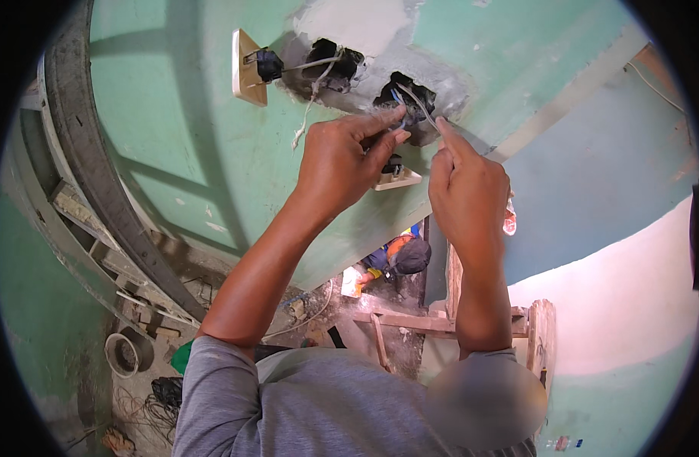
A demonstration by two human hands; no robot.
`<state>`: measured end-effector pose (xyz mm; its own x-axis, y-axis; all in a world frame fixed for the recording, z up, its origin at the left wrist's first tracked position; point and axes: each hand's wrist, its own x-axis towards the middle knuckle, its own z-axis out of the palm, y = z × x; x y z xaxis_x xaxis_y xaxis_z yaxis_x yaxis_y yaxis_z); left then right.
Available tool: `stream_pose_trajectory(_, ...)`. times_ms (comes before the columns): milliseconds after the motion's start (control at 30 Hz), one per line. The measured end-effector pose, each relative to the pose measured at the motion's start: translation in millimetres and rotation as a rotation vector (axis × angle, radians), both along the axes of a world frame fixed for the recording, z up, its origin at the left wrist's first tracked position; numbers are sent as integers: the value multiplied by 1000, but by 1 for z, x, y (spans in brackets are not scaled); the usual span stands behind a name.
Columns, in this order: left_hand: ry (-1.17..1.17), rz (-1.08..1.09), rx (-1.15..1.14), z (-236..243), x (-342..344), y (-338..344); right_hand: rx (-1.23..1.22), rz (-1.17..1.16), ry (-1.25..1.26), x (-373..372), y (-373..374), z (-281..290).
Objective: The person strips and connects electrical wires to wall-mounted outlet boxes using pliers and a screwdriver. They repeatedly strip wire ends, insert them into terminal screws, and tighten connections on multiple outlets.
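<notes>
Left hand [335, 158]: thumb and forefinger around blue wiring [396, 97]; cannot tell if pinching.
Right hand [470, 190]: forefinger at grey wire [419, 101]; cannot tell if gripping.
Wiring: emerges from right wall hole [383, 96].
Wall plates [249, 72]: 2, 1 left, 1 nearer.

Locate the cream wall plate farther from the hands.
In the head view, the cream wall plate is at upper left, just left of the left-hand wall hole, and above and left of the left hand.
</notes>
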<state>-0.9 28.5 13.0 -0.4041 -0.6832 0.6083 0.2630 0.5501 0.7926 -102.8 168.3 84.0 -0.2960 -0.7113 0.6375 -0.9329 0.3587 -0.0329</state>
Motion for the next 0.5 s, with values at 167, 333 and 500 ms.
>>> stream_pose_trajectory(167, 4, 41, -37, 0, 2, 1, 34, -99, 32, 10, -14, 3)
stream_pose_trajectory(333, -13, 133, -204, -6, 3, -3, 15, -92, 81, 14, -18, 6)
stream_pose_trajectory(500, 6, 106, -190, -7, 6, -5, 57, -132, 90, 24, -25, 8)
